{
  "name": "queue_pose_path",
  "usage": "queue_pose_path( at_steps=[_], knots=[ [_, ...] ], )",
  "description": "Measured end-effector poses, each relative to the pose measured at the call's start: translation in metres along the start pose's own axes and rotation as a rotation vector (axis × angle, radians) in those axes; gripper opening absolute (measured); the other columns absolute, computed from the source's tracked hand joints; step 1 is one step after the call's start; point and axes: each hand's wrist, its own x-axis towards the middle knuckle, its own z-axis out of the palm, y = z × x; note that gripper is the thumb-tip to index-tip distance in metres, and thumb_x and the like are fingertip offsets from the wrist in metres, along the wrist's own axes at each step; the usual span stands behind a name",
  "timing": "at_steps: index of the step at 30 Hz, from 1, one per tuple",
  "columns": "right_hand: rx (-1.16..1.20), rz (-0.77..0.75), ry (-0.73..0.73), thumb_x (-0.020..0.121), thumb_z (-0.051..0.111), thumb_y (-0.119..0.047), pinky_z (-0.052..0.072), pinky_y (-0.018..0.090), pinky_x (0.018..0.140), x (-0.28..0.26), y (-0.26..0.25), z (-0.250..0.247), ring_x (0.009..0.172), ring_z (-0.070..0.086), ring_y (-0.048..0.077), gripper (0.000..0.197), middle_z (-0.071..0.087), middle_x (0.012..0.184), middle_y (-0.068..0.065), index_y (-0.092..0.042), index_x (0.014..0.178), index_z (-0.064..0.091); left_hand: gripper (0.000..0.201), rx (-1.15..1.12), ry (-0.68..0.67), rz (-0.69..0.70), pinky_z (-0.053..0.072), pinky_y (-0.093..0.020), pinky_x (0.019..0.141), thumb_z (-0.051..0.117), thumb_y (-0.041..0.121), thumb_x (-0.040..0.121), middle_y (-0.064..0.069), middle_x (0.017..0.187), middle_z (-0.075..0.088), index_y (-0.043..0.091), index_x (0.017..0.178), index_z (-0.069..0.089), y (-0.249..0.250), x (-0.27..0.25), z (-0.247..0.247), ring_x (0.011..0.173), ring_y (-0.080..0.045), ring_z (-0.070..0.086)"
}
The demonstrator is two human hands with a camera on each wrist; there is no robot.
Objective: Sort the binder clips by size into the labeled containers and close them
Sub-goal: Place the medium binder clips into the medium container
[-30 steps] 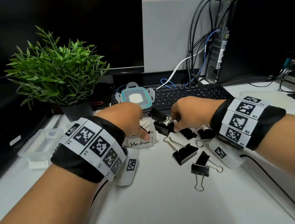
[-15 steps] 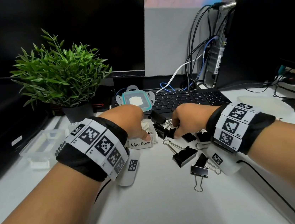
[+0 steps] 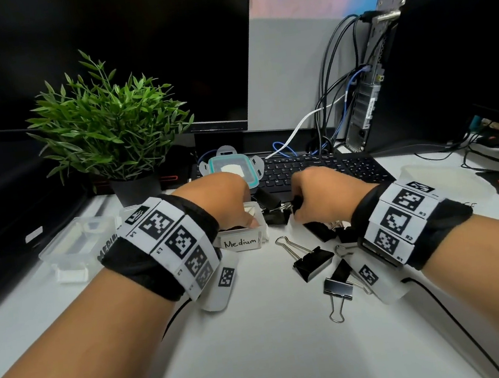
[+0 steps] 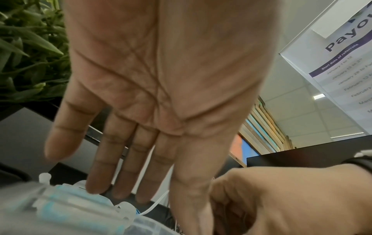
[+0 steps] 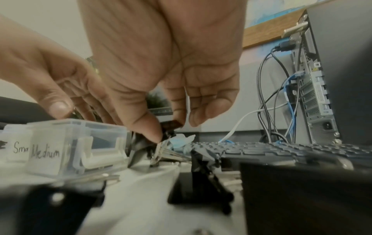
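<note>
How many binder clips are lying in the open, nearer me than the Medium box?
2. One larger clip lies right of the Medium box, handles toward it; a second clip lies nearer you. More sit partly hidden under the right hand, which pinches another clip.

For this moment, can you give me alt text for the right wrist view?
The right hand pinches a black binder clip between thumb and fingers, just above the desk beside a clear container labeled Medium. The left hand rests its thumb on that container's rim. Blurred clips fill the foreground.
</note>
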Motion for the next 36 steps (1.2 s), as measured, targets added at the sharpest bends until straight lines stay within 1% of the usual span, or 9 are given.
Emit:
queue_pose_path(
  at_steps=[3, 7, 13, 17, 20, 22, 28, 32, 36],
  knots=[
    [0.117, -0.021, 0.145, 0.076, 0.066, -0.021, 0.043, 0.027, 0.063, -0.003, -0.001, -0.004, 0.080, 0.054, 0.019, 0.026, 0.057, 0.085, -0.001, -0.016, 0.098, 0.054, 0.042, -0.070, 0.095, 0.025, 0.043, -0.026, 0.080, 0.061, 0.037, 0.088, 0.000, 0.121, 0.059, 0.023, 0.128, 0.056, -0.004, -0.001, -0.003, 0.108, -0.019, 0.055],
    [0.248, -0.126, 0.276, 0.076, 0.066, -0.019, 0.045, 0.028, 0.063, -0.006, -0.005, -0.007, 0.072, 0.053, 0.017, 0.030, 0.056, 0.080, -0.002, -0.017, 0.102, 0.051, 0.038, -0.182, 0.208, 0.072, 0.045, -0.027, 0.096, 0.062, 0.025, 0.089, 0.003, 0.120, 0.062, 0.022, 0.127, 0.058, -0.005, 0.000, -0.007, 0.112, -0.014, 0.056],
    [0.346, -0.297, 0.322, 0.079, 0.066, -0.019, 0.045, 0.023, 0.062, -0.011, -0.010, -0.007, 0.064, 0.051, 0.007, 0.028, 0.060, 0.080, -0.001, -0.020, 0.103, 0.052, 0.034, -0.321, 0.283, 0.074, 0.046, -0.024, 0.094, 0.066, 0.021, 0.086, 0.004, 0.111, 0.066, 0.021, 0.120, 0.063, -0.008, 0.005, -0.004, 0.105, -0.010, 0.059],
    [0.371, -0.329, 0.347, 0.081, 0.068, -0.024, 0.046, 0.025, 0.064, -0.010, -0.011, -0.007, 0.067, 0.052, 0.011, 0.030, 0.062, 0.080, 0.003, -0.021, 0.106, 0.052, 0.020, -0.326, 0.320, 0.083, 0.051, -0.030, 0.089, 0.067, 0.023, 0.085, 0.004, 0.102, 0.065, 0.022, 0.105, 0.069, -0.009, 0.006, -0.004, 0.096, -0.011, 0.061],
    [0.362, -0.327, 0.333, 0.083, 0.068, -0.027, 0.044, 0.021, 0.064, -0.008, -0.010, -0.006, 0.069, 0.052, 0.011, 0.032, 0.061, 0.083, 0.001, -0.021, 0.110, 0.052, 0.010, -0.303, 0.321, 0.086, 0.052, -0.032, 0.085, 0.068, 0.023, 0.085, 0.006, 0.094, 0.064, 0.023, 0.095, 0.069, -0.010, 0.006, -0.004, 0.091, -0.011, 0.061],
    [0.346, -0.321, 0.314, 0.083, 0.068, -0.027, 0.042, 0.020, 0.063, -0.007, -0.009, -0.004, 0.069, 0.052, 0.010, 0.032, 0.061, 0.083, -0.001, -0.022, 0.111, 0.052, 0.009, -0.307, 0.321, 0.083, 0.051, -0.029, 0.082, 0.068, 0.024, 0.084, 0.006, 0.091, 0.066, 0.023, 0.093, 0.069, -0.013, 0.006, -0.006, 0.088, -0.010, 0.061],
    [0.333, -0.329, 0.282, 0.084, 0.067, -0.029, 0.046, 0.027, 0.066, -0.006, -0.010, -0.004, 0.070, 0.055, 0.015, 0.027, 0.062, 0.081, 0.002, -0.016, 0.106, 0.058, 0.004, -0.424, 0.383, 0.091, 0.043, -0.015, 0.060, 0.066, 0.021, 0.087, 0.006, 0.082, 0.066, 0.025, 0.086, 0.067, -0.012, 0.003, -0.011, 0.073, -0.006, 0.058],
    [0.324, -0.332, 0.260, 0.086, 0.066, -0.033, 0.045, 0.025, 0.065, -0.004, -0.012, -0.003, 0.068, 0.053, 0.012, 0.024, 0.061, 0.079, 0.000, -0.015, 0.102, 0.062, 0.004, -0.476, 0.408, 0.111, 0.045, -0.016, 0.066, 0.067, 0.021, 0.086, 0.005, 0.081, 0.066, 0.025, 0.086, 0.067, -0.008, 0.003, -0.009, 0.077, -0.008, 0.061],
    [0.264, -0.341, 0.254, 0.089, 0.062, -0.030, 0.039, 0.017, 0.058, -0.003, -0.013, -0.003, 0.067, 0.051, 0.012, 0.016, 0.060, 0.077, -0.003, -0.015, 0.092, 0.065, 0.014, -0.583, 0.412, 0.144, 0.039, -0.001, 0.051, 0.069, 0.019, 0.084, 0.009, 0.071, 0.063, 0.030, 0.078, 0.063, -0.006, 0.003, -0.009, 0.061, 0.002, 0.054]
  ],
)
